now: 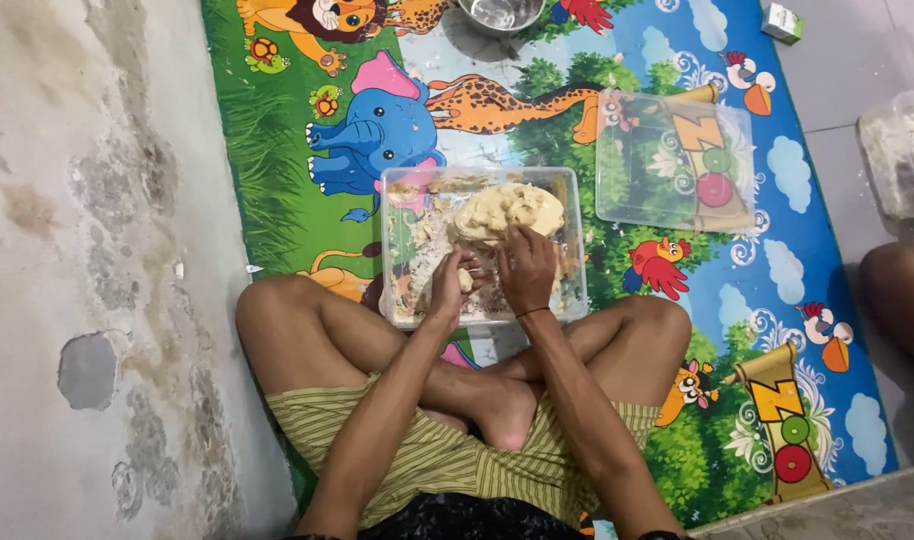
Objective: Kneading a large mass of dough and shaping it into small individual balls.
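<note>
Sitting cross-legged, the person keeps the clear tub (407, 250) near — left hand (451, 283) cupped around a small dough piece (465, 280), right hand (526, 265) pressing the dough mound (507, 212) at the tub's far side.

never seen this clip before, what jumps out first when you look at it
The bright animal-print play mat fills the floor. At its middle sits a clear plastic tub with a pale dough lump. The left hand pinches a small dough piece, the right hand rests on the lump; the clear lid lies to the right.
</note>
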